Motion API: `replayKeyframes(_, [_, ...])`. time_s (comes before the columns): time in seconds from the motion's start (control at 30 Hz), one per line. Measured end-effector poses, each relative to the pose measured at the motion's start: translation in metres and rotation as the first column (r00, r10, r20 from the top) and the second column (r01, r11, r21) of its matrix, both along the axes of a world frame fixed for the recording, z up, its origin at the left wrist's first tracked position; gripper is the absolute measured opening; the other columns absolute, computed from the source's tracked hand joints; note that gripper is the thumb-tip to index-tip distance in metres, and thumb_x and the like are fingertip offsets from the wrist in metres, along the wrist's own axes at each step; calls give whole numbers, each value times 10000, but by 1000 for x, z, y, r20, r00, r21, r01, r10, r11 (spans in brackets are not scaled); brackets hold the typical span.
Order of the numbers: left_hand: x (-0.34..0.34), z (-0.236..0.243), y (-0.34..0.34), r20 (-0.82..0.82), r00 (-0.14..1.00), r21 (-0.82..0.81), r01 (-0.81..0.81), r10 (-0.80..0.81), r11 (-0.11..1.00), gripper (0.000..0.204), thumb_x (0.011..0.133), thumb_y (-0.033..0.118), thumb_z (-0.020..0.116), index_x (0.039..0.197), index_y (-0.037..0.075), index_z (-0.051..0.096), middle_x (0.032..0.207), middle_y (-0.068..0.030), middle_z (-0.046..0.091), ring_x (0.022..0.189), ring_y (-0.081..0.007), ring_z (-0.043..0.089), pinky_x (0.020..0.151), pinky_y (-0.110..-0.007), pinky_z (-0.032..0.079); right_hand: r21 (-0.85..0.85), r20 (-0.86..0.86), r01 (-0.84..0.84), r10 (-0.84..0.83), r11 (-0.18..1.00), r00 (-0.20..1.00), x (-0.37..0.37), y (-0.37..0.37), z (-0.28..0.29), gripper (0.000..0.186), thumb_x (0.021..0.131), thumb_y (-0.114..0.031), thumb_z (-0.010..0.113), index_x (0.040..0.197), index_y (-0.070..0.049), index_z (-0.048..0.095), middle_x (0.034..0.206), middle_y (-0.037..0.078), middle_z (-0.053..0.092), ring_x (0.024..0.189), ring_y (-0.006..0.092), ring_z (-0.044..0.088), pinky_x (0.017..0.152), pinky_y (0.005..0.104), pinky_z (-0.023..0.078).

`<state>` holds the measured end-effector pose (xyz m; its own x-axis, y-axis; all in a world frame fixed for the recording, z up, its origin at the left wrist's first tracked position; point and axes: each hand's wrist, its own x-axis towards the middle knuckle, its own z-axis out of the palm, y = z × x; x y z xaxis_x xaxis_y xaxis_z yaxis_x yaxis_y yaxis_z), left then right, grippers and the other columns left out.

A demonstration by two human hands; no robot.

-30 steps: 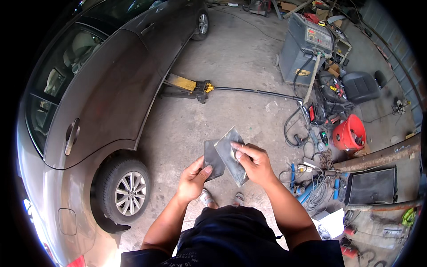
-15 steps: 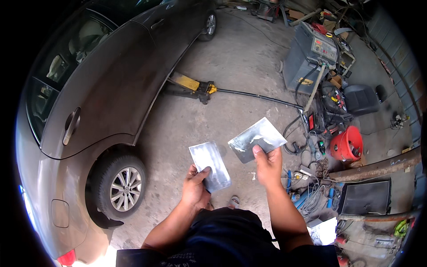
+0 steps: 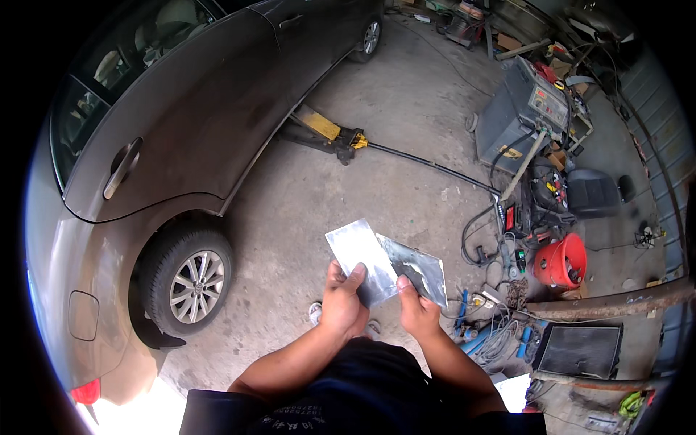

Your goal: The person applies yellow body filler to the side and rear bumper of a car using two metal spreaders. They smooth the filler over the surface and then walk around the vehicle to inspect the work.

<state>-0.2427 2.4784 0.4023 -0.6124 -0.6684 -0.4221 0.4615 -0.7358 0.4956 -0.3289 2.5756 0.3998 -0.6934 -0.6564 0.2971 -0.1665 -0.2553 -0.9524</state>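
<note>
My left hand (image 3: 344, 301) is closed on a shiny, pale grey rectangular plate (image 3: 360, 255), thin and flat like a putty scraper, with the thumb on its face. My right hand (image 3: 418, 310) pinches a second thin plate (image 3: 424, 270), darker grey with a whitish smear and pale edges. Both plates are held in front of my body above the concrete floor. The left plate overlaps the inner edge of the right one; whether they touch I cannot tell. The fingers under both plates are mostly hidden.
A brown-grey car (image 3: 196, 123) stands along the left, a yellow floor jack (image 3: 319, 125) at its sill with the long handle pointing right. On the right are a grey wheeled machine (image 3: 518, 116), a red bucket (image 3: 560, 261), a rusty beam (image 3: 609, 308), cables and a flat black panel (image 3: 580, 351).
My hands have come together. The right plate has moved down and left and turned, so the two plates, apart before, now overlap. The view has shifted slightly.
</note>
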Motion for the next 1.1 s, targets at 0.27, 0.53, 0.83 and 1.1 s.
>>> replayKeyframes(0.27, [0, 6, -7, 69, 996, -170, -43, 56, 984, 268, 922, 19, 512, 1163, 68, 406, 1108, -99, 553, 1037, -192, 529, 941, -394, 435, 8, -234, -27, 28, 1000, 972, 3, -9, 10, 307, 933, -83, 461, 1180, 82, 539, 1127, 219, 602, 1028, 294, 601, 859, 358, 471])
replayKeyframes(0.53, [-1, 3, -16, 64, 997, -281, -30, 50, 959, 258, 915, -23, 489, 1157, 41, 424, 1119, -87, 566, 1012, -154, 542, 926, -326, 423, 136, -158, -71, 92, 988, 983, -8, -15, 12, 282, 929, -76, 473, 1149, 81, 553, 1090, 216, 610, 964, 270, 619, 824, 346, 487])
replayKeyframes(0.83, [-3, 5, -24, 121, 986, -309, -75, 118, 948, 231, 915, -13, 503, 1128, 35, 426, 1076, -88, 578, 974, -137, 546, 882, -289, 433, 53, -221, -8, 20, 999, 975, 2, -19, 5, 307, 939, -115, 479, 1166, 80, 549, 1097, 215, 616, 953, 289, 625, 807, 344, 494])
replayKeyframes(1.1, [-1, 0, -13, 217, 976, -528, 99, 22, 843, 188, 938, 12, 492, 1113, 21, 421, 1073, -83, 576, 973, -110, 535, 871, -268, 432, 145, -8, -116, 118, 983, 993, -14, -20, 1, 240, 962, -152, 477, 1066, 40, 577, 849, 50, 594, 722, 108, 512, 609, 268, 418])
